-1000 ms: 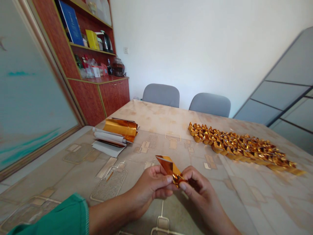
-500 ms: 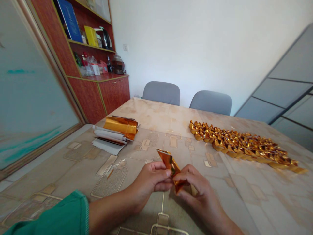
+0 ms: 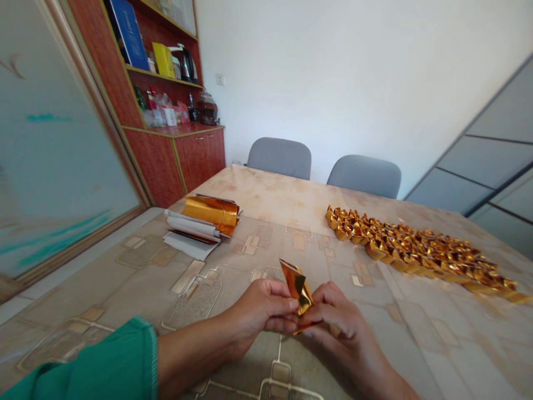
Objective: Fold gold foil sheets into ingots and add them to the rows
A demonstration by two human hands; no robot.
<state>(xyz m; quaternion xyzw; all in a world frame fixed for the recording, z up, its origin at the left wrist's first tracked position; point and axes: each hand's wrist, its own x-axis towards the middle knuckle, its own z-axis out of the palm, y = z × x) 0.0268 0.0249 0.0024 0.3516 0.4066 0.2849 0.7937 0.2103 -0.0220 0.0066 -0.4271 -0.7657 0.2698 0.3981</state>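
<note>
A piece of gold foil paper (image 3: 296, 284), partly folded with a pointed upper corner, is held between both hands above the table. My left hand (image 3: 268, 308) pinches its left side between thumb and fingers. On the right, my right hand (image 3: 339, 319) grips the lower right part, its fingertips close to those of the left; the paper's lower edge is partly hidden by the fingers. To the far left lies a stack of curled gold foil sheets (image 3: 210, 214) with white-backed paper (image 3: 191, 244) beside it. Rows of folded gold foil pieces (image 3: 412, 244) stand at the right.
The table (image 3: 266, 183) has a patterned cover. Two grey chairs (image 3: 278, 157) stand behind it against the white wall. A red-brown cabinet (image 3: 183, 161) with bottles and a kettle is at the back left, beside a frosted glass door (image 3: 54, 144).
The foil paper has turned more upright, and its lower part is folded in under the right fingers. The whole view has shifted slightly.
</note>
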